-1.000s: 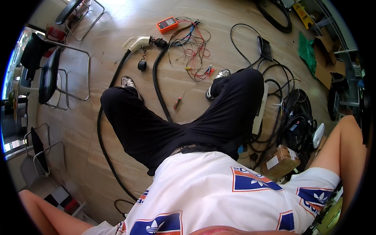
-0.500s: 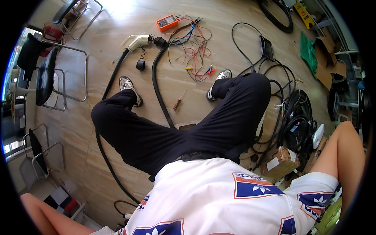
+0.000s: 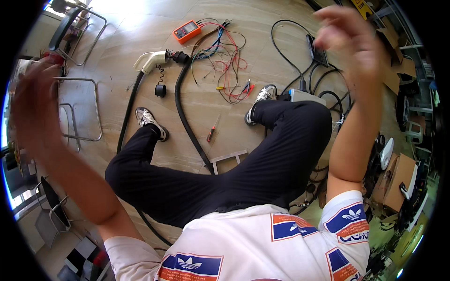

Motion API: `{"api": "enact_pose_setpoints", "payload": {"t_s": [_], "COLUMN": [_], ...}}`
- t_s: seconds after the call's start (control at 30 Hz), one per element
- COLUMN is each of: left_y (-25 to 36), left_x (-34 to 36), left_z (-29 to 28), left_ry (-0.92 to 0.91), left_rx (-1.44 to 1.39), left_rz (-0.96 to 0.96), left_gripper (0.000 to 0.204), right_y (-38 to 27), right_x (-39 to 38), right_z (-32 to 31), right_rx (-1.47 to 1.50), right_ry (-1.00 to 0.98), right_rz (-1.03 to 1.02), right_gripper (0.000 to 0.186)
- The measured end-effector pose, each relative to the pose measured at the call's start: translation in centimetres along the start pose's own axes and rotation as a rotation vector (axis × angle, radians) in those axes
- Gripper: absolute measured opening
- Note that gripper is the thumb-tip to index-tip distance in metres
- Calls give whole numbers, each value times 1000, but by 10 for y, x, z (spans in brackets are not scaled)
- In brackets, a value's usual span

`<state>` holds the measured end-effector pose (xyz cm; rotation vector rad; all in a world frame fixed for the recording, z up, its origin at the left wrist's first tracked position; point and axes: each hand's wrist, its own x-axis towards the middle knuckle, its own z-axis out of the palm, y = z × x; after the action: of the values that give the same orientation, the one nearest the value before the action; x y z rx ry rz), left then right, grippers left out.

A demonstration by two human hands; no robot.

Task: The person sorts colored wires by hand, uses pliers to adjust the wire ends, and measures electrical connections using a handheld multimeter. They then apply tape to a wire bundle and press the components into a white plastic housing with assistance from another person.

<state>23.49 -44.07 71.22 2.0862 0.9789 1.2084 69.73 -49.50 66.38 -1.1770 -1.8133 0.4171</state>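
Observation:
My left hand (image 3: pixel 35 100) is raised at the far left in front of the chairs, dark and smeared by motion, so its fingers cannot be made out. High at the right, my right hand (image 3: pixel 349 35) is also blurred; its fingers are bent and apart, and nothing shows in them. Neither hand touches anything on the floor. Beyond my feet lie an orange multimeter (image 3: pixel 187 31) with tangled red and black test leads (image 3: pixel 233 75), and a white charging gun (image 3: pixel 151 61) on a thick black cable (image 3: pixel 183 103). A red-handled screwdriver (image 3: pixel 211 135) lies between my feet.
Metal-framed chairs (image 3: pixel 97 112) stand at the left. To the right are a black box with cables (image 3: pixel 318 51), a grey box (image 3: pixel 307 97) by my knee and cardboard boxes (image 3: pixel 401 180). A metal frame (image 3: pixel 229 155) lies between my legs; a yellow sign (image 3: pixel 363 8) stands at the far right.
Both my arms have swung up from the lower sides, bringing both hands into view. The view has shifted, and more of the metal frame and the grey box now shows.

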Motion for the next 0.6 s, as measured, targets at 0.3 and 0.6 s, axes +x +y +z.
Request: {"api": "enact_pose_setpoints", "payload": {"t_s": [0.3,0.6], "left_y": [-348,-551], "left_x": [-28,48], "left_z": [205,295], "left_ry": [-454,-450], "left_rx": [-85,717], "left_rz": [-1142,-698], "left_gripper": [50,77], "right_y": [81,114], "right_x": [-43,-13], "right_z": [88,98], "right_rx": [-356,85], "right_ry": [-986,-1119], "right_rz": [395,292], "right_gripper": [18,15]}}
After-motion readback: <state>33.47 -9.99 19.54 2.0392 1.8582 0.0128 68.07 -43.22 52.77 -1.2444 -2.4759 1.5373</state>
